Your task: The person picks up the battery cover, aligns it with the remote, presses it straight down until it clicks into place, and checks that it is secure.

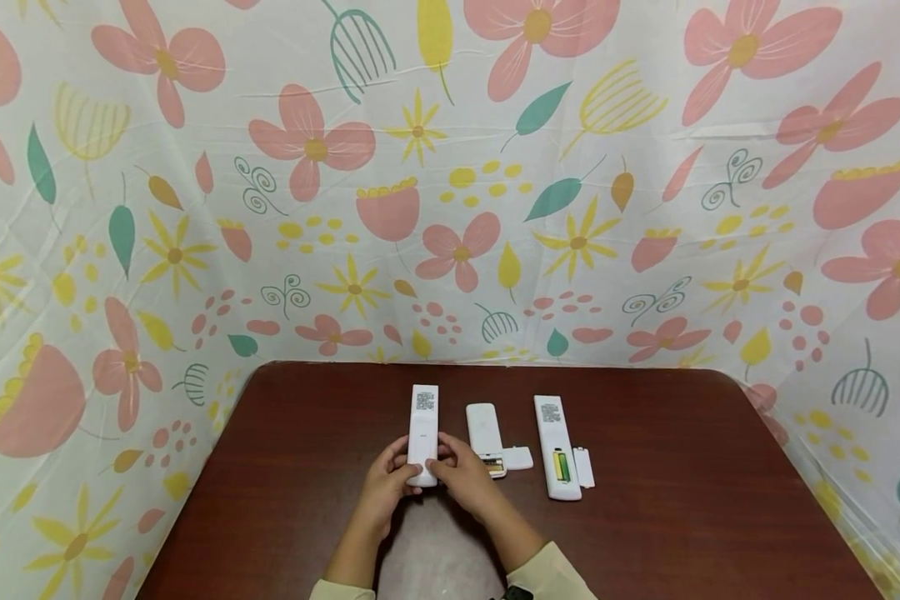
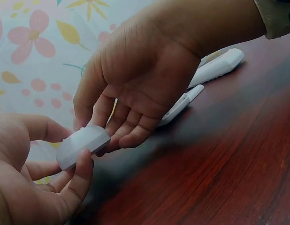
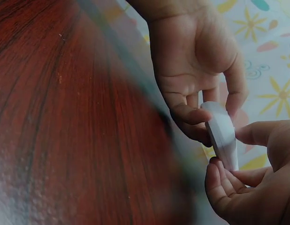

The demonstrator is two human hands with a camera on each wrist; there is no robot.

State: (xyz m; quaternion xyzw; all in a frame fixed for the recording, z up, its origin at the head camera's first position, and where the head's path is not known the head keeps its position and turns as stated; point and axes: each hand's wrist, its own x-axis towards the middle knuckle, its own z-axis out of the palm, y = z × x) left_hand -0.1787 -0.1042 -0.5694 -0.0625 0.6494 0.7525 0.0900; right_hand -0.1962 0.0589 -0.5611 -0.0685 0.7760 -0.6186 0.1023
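Note:
A white remote (image 1: 423, 425), its back with a printed label facing up, is held between both hands above the table. In the head view the left hand (image 1: 384, 485) grips its lower left side, thumb on the back. The right hand (image 1: 465, 477) grips the lower right side, its thumb also on the back. The left wrist view shows the remote's end (image 2: 84, 145) between the fingers of the left hand (image 2: 39, 173) and right hand (image 2: 140, 75). The right wrist view shows the same remote (image 3: 221, 133) pinched from both sides. Its battery cover looks in place.
Right of the hands, a second white remote (image 1: 484, 425) lies with its battery bay uncovered and a loose cover (image 1: 518, 457) beside it. Farther right lies a third remote (image 1: 551, 433) with batteries (image 1: 562, 467) showing and its cover (image 1: 583, 467) alongside. A patterned cloth (image 1: 450, 183) hangs behind the brown table (image 1: 682, 500).

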